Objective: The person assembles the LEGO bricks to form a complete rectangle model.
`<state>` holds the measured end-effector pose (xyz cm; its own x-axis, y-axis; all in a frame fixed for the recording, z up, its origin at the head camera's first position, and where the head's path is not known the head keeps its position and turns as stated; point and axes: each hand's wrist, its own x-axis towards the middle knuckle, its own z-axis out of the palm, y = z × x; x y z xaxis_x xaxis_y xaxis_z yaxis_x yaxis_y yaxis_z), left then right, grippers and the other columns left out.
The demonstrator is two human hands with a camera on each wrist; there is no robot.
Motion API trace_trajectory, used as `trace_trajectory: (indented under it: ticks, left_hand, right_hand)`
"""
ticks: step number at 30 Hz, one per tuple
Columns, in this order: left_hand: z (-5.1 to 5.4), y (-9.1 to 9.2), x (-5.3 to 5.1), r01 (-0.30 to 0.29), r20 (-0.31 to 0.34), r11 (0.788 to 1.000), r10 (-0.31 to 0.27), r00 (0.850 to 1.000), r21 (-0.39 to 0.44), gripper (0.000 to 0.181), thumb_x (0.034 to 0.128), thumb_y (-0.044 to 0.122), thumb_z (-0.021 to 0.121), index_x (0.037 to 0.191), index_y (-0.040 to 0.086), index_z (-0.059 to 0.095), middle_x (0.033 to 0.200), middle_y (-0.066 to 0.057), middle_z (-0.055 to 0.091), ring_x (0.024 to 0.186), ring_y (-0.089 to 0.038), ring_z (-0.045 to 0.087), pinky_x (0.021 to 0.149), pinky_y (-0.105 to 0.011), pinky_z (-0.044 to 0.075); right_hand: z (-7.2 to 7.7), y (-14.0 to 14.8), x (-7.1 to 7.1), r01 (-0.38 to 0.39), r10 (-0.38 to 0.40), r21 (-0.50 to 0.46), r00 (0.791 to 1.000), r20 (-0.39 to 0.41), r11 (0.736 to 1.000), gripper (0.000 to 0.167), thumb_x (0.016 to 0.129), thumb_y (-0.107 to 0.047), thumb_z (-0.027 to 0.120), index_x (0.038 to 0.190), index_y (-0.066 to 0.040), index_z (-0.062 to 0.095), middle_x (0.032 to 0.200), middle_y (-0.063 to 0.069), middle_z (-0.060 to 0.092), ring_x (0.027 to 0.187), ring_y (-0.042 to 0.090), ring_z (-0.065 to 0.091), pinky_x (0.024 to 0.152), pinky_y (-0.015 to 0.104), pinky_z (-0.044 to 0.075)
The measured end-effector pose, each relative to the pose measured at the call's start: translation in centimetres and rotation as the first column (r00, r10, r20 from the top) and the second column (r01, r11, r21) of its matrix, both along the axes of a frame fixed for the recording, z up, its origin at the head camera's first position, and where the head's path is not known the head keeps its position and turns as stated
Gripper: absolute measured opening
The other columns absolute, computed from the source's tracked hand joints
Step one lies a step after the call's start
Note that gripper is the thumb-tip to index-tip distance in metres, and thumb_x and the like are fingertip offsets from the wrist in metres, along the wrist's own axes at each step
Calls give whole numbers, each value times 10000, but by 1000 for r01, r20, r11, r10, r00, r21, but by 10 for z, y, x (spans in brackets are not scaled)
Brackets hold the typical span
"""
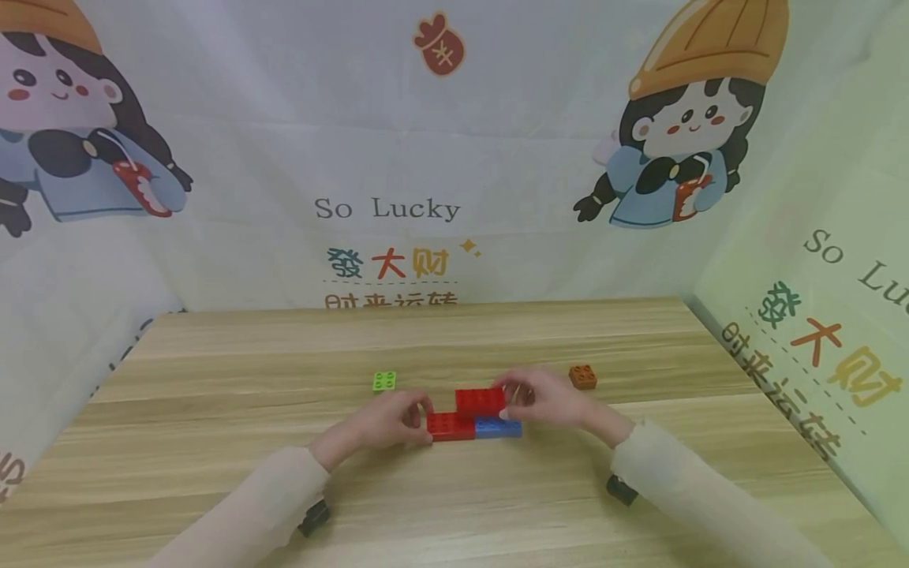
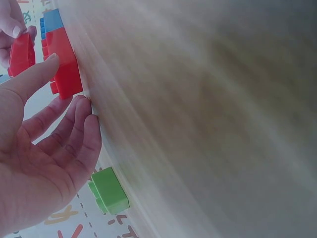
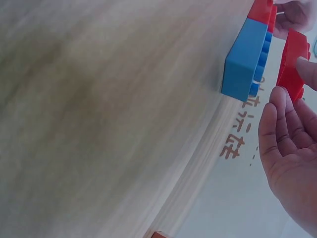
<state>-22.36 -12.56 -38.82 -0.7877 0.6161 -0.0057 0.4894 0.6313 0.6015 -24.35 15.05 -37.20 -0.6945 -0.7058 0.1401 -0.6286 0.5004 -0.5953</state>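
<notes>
On the wooden table a red building brick (image 1: pixel 450 428) and a blue building brick (image 1: pixel 499 428) stand end to end, the red one to the left. My left hand (image 1: pixel 392 418) pinches the left end of that lower red brick between thumb and fingers. My right hand (image 1: pixel 543 397) grips a second red brick (image 1: pixel 479 401) by its right end. In the right wrist view this upper brick (image 3: pixel 293 64) hangs apart from the blue brick (image 3: pixel 245 60), with a gap between them. Its studs point up in the head view.
A small light green brick (image 1: pixel 384 382) lies behind my left hand. Farther right, an orange-brown brick (image 1: pixel 582 377) sits beyond my right hand. A printed cloth (image 1: pixel 525 260) hangs behind the table (image 1: pixel 284 347) and along its sides.
</notes>
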Motion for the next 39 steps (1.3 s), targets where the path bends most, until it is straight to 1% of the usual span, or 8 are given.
trace_trajectory:
  ticks: [3, 8, 13, 18, 23, 30, 39]
  left_hand:
    - [0, 0, 0, 4, -8, 1000, -4, 1000, 0, 261, 751, 187, 701, 941, 90, 551, 704, 46, 519, 628, -103, 486, 566, -269, 421]
    - [-1, 0, 0, 4, -12, 1000, -4, 1000, 3, 265, 747, 189, 705, 936, 88, 549, 705, 44, 520, 629, -102, 484, 565, -274, 421]
    - [0, 0, 0, -3, -9, 1000, 3, 1000, -3, 270, 746, 188, 706, 938, 77, 550, 704, 36, 520, 626, -107, 484, 566, -279, 421]
    - [0, 0, 1, -9, -3, 1000, 9, 1000, -10, 268, 749, 191, 703, 944, 88, 552, 706, 42, 523, 627, -104, 486, 571, -272, 424]
    - [0, 0, 1, -6, -6, 1000, 6, 1000, -6, 266, 746, 189, 706, 938, 89, 552, 699, 43, 523, 615, -103, 486, 564, -269, 421]
    - [0, 1, 0, -5, -18, 1000, 5, 1000, -7, 268, 743, 199, 708, 933, 88, 554, 699, 45, 521, 624, -100, 484, 568, -265, 420]
    - [0, 0, 0, -2, -23, 1000, 2, 1000, -4, 268, 744, 195, 708, 936, 86, 557, 699, 50, 522, 626, -100, 484, 565, -268, 420]
  right_hand:
    - [-1, -1, 2, -1, 1, 20, 1000, -13, 1000, 376, 778, -194, 673, 1105, -46, 560, 848, -55, 555, 727, 80, 528, 641, 238, 460]
    - [-2, -2, 5, 0, 0, 43, 1000, -6, 999, 370, 788, -211, 665, 1105, -56, 555, 854, -52, 554, 743, 83, 526, 654, 246, 457]
    - [-3, -3, 8, -4, 4, 41, 1000, 5, 999, 367, 787, -190, 663, 1106, -46, 554, 855, -35, 557, 721, 78, 514, 634, 240, 452]
    - [-6, -4, 8, -5, 5, 38, 1000, 9, 999, 365, 788, -184, 661, 1110, -46, 558, 844, -63, 544, 692, 73, 505, 607, 240, 451]
    - [-7, -5, 7, -9, 9, 43, 1000, -7, 999, 369, 789, -197, 661, 1109, -43, 560, 828, -75, 539, 657, 58, 497, 579, 232, 445]
    - [-6, -7, 8, -20, 23, 56, 998, -53, 998, 370, 778, -187, 669, 1095, -24, 568, 794, -63, 539, 624, 45, 480, 559, 219, 434]
    - [-5, -8, 9, -14, 18, 63, 998, -52, 998, 362, 775, -169, 671, 1092, -27, 571, 776, -62, 520, 612, 52, 464, 554, 220, 426]
